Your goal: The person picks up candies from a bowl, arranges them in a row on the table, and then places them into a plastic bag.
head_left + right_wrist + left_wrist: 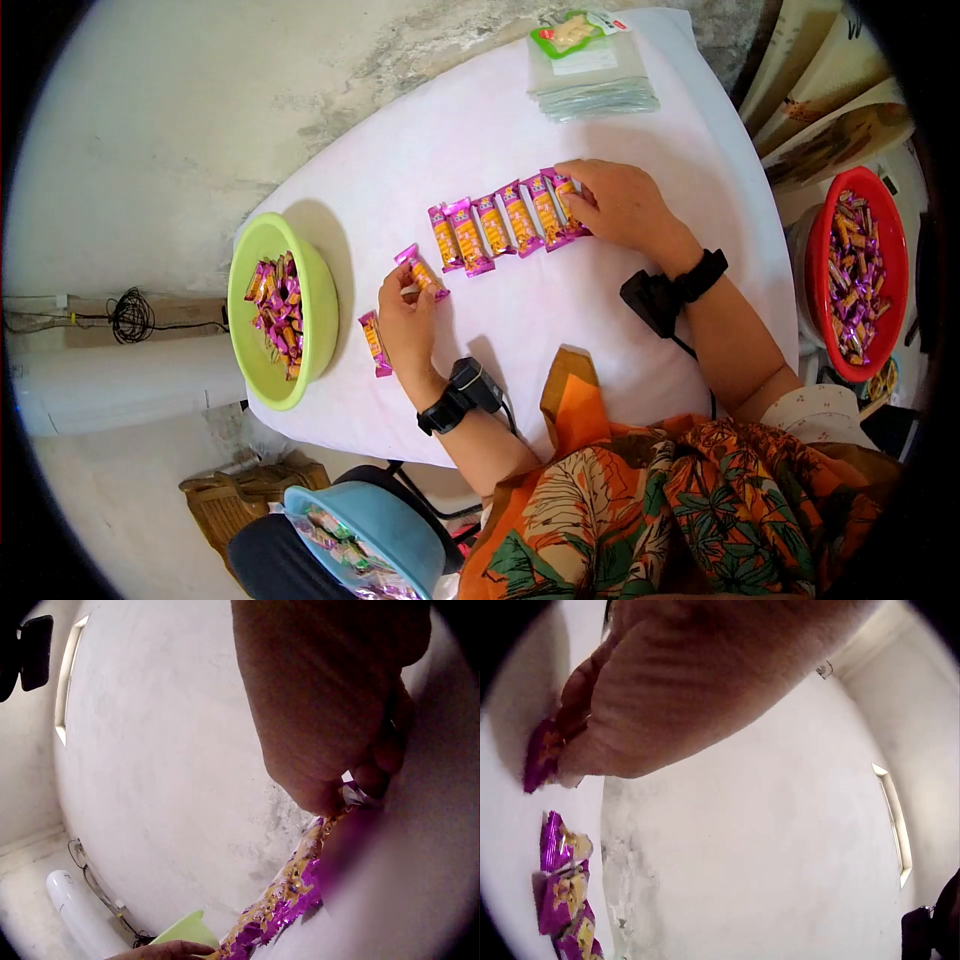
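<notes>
Fingers of L hand [407,325] pinch wrapped bar [420,268] on cloth [335,190] nr row, R hand's [628,205] pinch row's end bar [563,188]; prob. light, slick, crushable, best held gently by crimped ends.

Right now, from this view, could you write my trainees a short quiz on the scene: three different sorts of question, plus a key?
1. Multiple choice. The left hand is pinching: A) a basin's rim; B) a wrapped packet; C) a stack of bags.
2. True or false. The right hand is at the end of the packet row farther from the green basin.
3. Fill in. The basin on the person's far right is coloured ____.

Key: 1 B; 2 true; 3 red.
</notes>
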The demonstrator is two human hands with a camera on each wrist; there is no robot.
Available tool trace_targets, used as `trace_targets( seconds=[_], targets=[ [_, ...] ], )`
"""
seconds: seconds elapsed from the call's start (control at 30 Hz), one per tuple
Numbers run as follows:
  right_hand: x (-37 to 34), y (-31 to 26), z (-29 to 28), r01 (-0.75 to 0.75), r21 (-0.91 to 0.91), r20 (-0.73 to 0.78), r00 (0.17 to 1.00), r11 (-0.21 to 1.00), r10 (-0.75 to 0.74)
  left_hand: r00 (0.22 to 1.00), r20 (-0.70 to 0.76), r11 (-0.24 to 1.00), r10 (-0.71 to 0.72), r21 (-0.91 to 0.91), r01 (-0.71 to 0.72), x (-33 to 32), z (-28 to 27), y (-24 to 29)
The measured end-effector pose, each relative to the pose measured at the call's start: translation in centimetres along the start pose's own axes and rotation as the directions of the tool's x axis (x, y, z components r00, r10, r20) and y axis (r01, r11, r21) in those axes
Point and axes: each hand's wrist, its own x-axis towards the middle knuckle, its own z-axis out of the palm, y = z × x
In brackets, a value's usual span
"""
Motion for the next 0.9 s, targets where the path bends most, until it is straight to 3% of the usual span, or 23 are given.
trace_targets(
  seconds=[0.07, 0.17, 0.23, 0.3, 0.4, 0.47, 0.5, 0.57, 0.6, 0.67, 0.8, 0.9],
  targets=[
    [0.0, 0.2, 0.1, -0.006, -0.001, 0.005, 1.0, 1.0, 0.006, 1.0, 0.026, 0.996, -0.005, -0.089, 0.007, 0.7, 0.8, -0.6],
    [0.0, 0.5, 0.4, 0.101, 0.02, -0.101, 0.99, 0.995, -0.098, 0.996, -0.076, 0.98, 0.036, -0.191, -0.05, 1.4, 2.3, 0.1],
    [0.1, -0.3, -0.1, -0.036, -0.008, 0.022, 0.999, 0.999, 0.036, 0.99, -0.126, 0.989, 0.066, -0.124, -0.082, 1.4, 2.4, 1.2],
    [0.0, -0.3, 0.0, -0.001, 0.017, 0.001, 1.0, 1.0, 0.001, 0.995, -0.099, 0.976, 0.015, -0.214, -0.036, 0.9, 2.2, 1.9],
    [0.0, -0.7, -0.5, -0.005, 0.035, -0.015, 1.0, 0.999, 0.005, 0.99, -0.126, 0.974, 0.067, -0.207, -0.092, 1.1, 2.3, 0.9],
    [-0.1, -0.8, -0.4, -0.029, 0.043, 0.003, 1.0, 0.999, 0.029, 0.952, -0.265, 0.988, 0.153, 0.06, -0.142, 0.7, 1.0, 0.5],
    [0.0, -0.6, -0.3, -0.024, 0.043, -0.001, 1.0, 0.999, 0.025, 0.954, -0.285, 0.994, 0.095, 0.084, -0.074, 0.5, 0.0, -0.3],
    [0.1, -0.6, -0.3, -0.022, 0.043, -0.007, 1.0, 0.999, 0.023, 0.963, -0.27, 0.91, 0.009, 0.402, 0.104, -0.7, -2.7, -1.8],
    [0.1, -0.8, -0.5, -0.027, 0.038, 0.003, 1.0, 0.999, 0.027, 0.964, -0.267, 0.91, 0.01, 0.403, 0.103, -1.1, -3.2, -2.0],
    [0.0, -0.7, -0.5, -0.03, 0.032, 0.017, 0.999, 0.999, 0.03, 0.941, -0.307, 0.846, -0.141, 0.457, 0.276, -1.8, -3.7, -2.2],
    [0.1, -0.4, -0.2, 0.002, 0.031, -0.02, 1.0, 1.0, -0.001, 0.943, -0.286, 0.822, -0.168, 0.488, 0.294, -1.4, -3.2, -2.8],
    [0.0, -0.3, -0.1, 0.006, 0.035, -0.029, 1.0, 0.999, -0.005, 0.913, -0.394, 0.814, -0.108, 0.492, 0.309, -0.7, -2.5, -4.4]
  ],
)
